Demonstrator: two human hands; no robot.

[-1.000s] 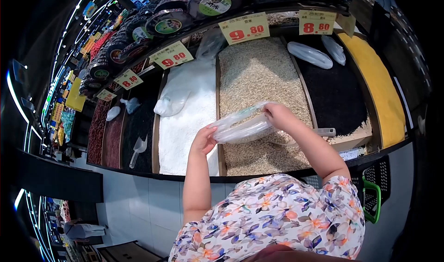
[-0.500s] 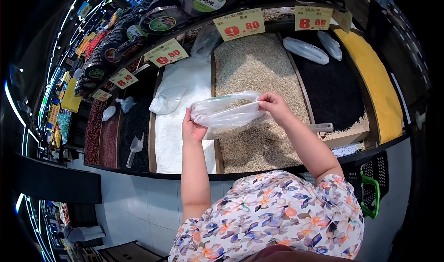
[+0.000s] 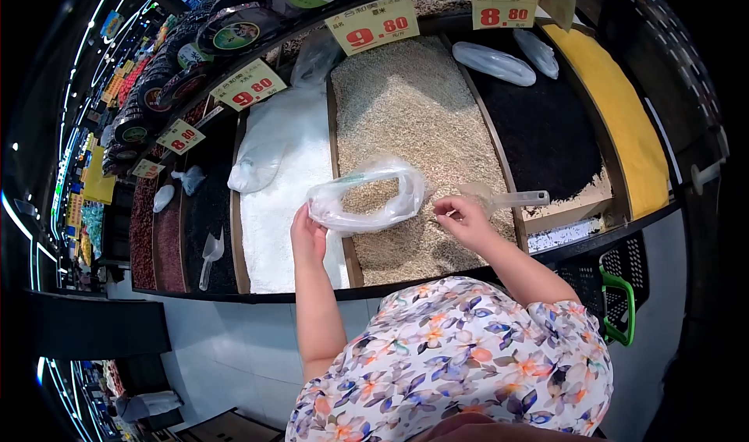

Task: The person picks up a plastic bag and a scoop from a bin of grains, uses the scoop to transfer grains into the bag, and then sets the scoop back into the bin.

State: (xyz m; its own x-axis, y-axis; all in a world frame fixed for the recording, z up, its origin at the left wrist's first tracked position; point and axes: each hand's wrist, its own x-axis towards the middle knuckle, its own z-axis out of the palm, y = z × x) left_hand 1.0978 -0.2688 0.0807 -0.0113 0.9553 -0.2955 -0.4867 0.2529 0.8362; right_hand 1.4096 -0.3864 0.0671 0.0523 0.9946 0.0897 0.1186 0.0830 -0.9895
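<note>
Open grain surface (image 3: 398, 106), scoop handle (image 3: 521, 199) right, divider (image 3: 334, 130) left

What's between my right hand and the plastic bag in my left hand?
Just tan grain in its bin, as the head view shows. The right hand is clear of the plastic bag, which the left hand holds.

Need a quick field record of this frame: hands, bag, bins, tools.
setting: shop display of open grain bins with price tags
left hand: grips the clear plastic bag from below, its mouth open
right hand: off the bag, beside the scoop; contact unclear
bag position: over the tan grain bin, near its left divider
neighbours: white rice bin on the left; black grain bin, then yellow grain bin on the right
price tag: 9.80, above the tan grain
</note>
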